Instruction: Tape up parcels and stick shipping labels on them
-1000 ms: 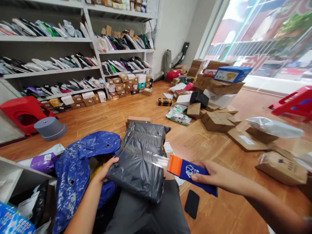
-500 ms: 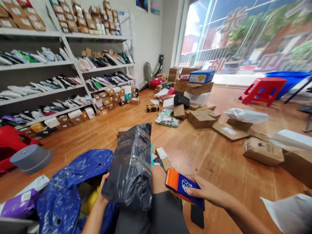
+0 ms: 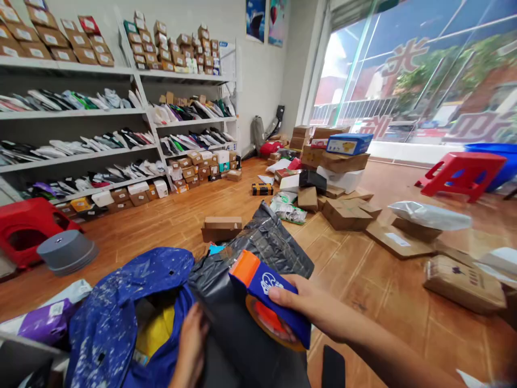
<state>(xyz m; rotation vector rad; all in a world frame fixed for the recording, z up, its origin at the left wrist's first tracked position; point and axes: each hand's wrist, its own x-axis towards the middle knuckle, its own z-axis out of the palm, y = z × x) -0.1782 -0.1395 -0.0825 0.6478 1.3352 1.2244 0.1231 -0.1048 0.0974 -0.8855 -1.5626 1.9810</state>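
In my right hand is a blue-and-orange tape dispenser with a white logo; a round roll with an orange core shows on its underside. Below and behind it, a black plastic parcel, wrinkled and shiny, lies tilted over my lap. My left hand, a little blurred, is closed at the near left edge of this parcel, its fingertips partly hidden. Beside that hand an unfastened blue sack lies on the floor with something yellow inside.
Shelves full of parcels line the left wall. Cardboard boxes are piled on the floor ahead and to the right. A red stool stands at the right; a grey stool is at the left. A black phone-like slab lies near my right arm.
The black parcel has swung from upright to lying tilted away to the right. My right hand has brought the tape dispenser leftward over it. The view has shifted left.
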